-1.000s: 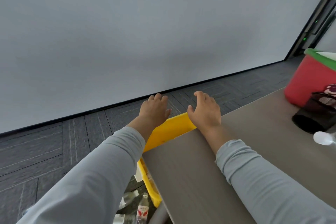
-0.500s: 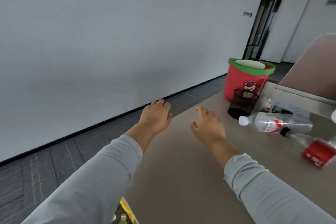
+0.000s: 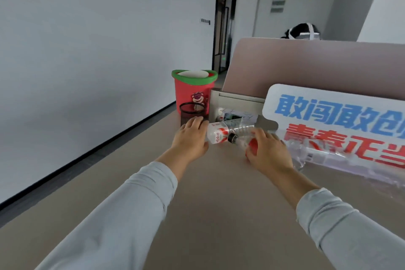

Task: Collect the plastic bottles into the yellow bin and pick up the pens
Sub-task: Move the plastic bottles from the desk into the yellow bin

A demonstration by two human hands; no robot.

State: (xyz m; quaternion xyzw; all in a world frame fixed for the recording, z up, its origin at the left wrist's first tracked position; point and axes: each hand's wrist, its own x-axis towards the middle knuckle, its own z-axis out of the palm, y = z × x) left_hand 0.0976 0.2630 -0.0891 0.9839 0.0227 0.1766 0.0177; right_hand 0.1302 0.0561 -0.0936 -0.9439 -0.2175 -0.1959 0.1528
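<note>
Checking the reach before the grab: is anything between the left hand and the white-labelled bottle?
Nothing visible. The left hand is right beside the white-labelled bottle; the black mesh cup stands behind the hand, not between them.

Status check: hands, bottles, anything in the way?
Left hand open, beside the white-label bottle. Right hand over the red-label bottle, grip unclear. Both bottles lie on the desk. Mesh pen holder close behind left hand.

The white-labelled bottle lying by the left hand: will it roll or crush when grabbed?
Likely rolls if nudged: the bottle lies on its side on the smooth table. Probably light, as it looks clear and empty. Thin plastic may dent when squeezed.
</note>
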